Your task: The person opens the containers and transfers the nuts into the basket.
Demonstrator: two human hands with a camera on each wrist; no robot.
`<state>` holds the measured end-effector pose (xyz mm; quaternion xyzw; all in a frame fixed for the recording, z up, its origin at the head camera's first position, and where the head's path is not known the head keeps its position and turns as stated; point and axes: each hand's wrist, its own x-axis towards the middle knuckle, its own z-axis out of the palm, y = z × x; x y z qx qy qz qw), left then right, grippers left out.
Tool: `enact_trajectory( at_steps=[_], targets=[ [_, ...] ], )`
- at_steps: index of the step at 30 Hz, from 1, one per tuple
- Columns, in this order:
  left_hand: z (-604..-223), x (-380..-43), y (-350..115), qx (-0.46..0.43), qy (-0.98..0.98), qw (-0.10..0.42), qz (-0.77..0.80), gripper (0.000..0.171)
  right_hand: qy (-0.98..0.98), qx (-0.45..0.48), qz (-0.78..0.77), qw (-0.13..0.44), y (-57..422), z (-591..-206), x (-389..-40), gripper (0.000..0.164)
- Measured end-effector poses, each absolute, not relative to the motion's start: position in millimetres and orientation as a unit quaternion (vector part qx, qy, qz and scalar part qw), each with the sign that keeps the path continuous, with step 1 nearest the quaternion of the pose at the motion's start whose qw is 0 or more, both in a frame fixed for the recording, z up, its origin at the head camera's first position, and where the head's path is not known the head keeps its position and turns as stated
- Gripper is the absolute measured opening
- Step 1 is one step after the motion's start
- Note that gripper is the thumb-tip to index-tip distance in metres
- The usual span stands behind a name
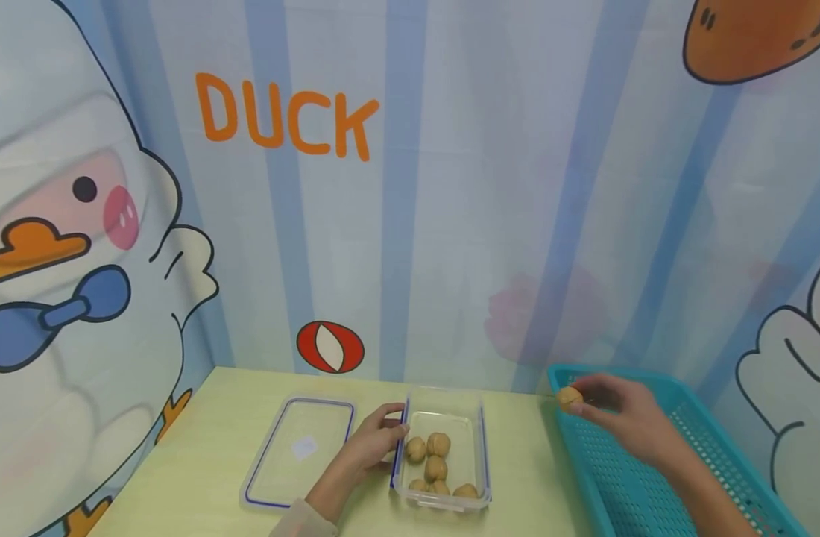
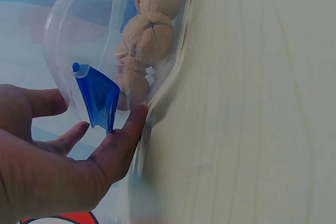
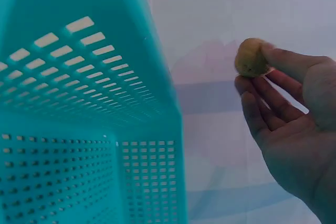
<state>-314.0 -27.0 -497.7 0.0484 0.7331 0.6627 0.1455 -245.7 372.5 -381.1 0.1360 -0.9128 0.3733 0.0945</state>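
My right hand pinches a round tan walnut between thumb and fingertips, above the far left rim of the turquoise basket. In the right wrist view the same walnut is held clear of the basket wall. The left hand rests against the left side of a clear plastic box. Its fingers are spread about a blue side latch, touching the box wall. Several walnuts lie in the box, mostly toward its near end.
A clear lid with a blue seal lies flat on the pale yellow table, left of the box. Behind the table hangs a striped blue cloth with duck pictures. The basket's perforated floor and walls show on the right.
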Motion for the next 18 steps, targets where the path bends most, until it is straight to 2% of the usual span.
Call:
enact_trajectory(
  at_steps=[10, 18],
  targets=[
    [-498, -314, -27, 0.051, 0.734, 0.147, 0.661, 0.055, -0.925, 0.057, 0.373, 0.051, 395, -393, -236, 0.048],
    [-499, -314, -28, 0.057, 0.734, 0.147, 0.66, 0.056, -0.932, 0.014, 0.361, 0.023, 406, -417, -234, 0.054]
  ],
)
